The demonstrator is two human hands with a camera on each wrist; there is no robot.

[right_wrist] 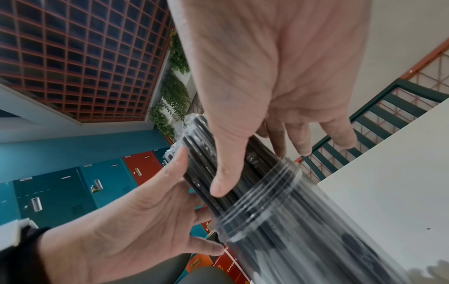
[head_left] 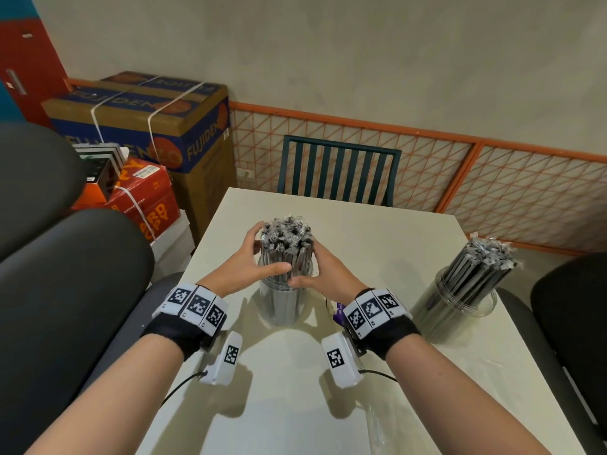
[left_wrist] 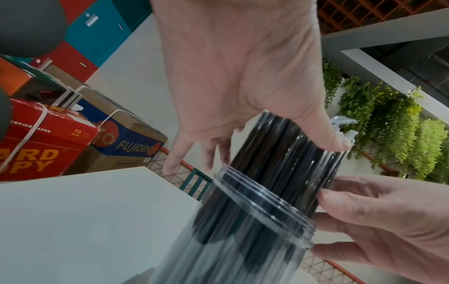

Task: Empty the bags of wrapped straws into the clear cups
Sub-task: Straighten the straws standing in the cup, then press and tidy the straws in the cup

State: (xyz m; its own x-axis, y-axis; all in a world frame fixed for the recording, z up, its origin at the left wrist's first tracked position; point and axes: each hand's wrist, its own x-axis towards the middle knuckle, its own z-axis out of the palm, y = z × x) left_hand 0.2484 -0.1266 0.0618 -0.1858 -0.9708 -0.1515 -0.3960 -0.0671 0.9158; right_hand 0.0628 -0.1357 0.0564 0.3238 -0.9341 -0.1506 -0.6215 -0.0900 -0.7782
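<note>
A clear cup (head_left: pixel 283 303) stands mid-table with a thick bundle of wrapped black straws (head_left: pixel 286 239) upright in it, their crimped ends sticking out well above the rim. My left hand (head_left: pixel 262 254) cups the bundle's left side, thumb across the front just above the rim. On the opposite side, my right hand (head_left: pixel 308 267) cups the bundle with its thumb low by the rim. The left wrist view shows my left hand (left_wrist: pixel 243 149) with its thumb on the straws (left_wrist: pixel 286 157). In the right wrist view my right hand (right_wrist: pixel 262 165) presses its thumb on them. A second cup (head_left: pixel 460 307) at right is full of straws.
The cream table (head_left: pixel 377 231) has a green slatted chair (head_left: pixel 338 172) at its far edge and dark padded chairs on both sides. Cardboard boxes (head_left: pixel 157 126) are stacked at the left. Crumpled clear plastic (head_left: pixel 374 421) lies near the table's front edge.
</note>
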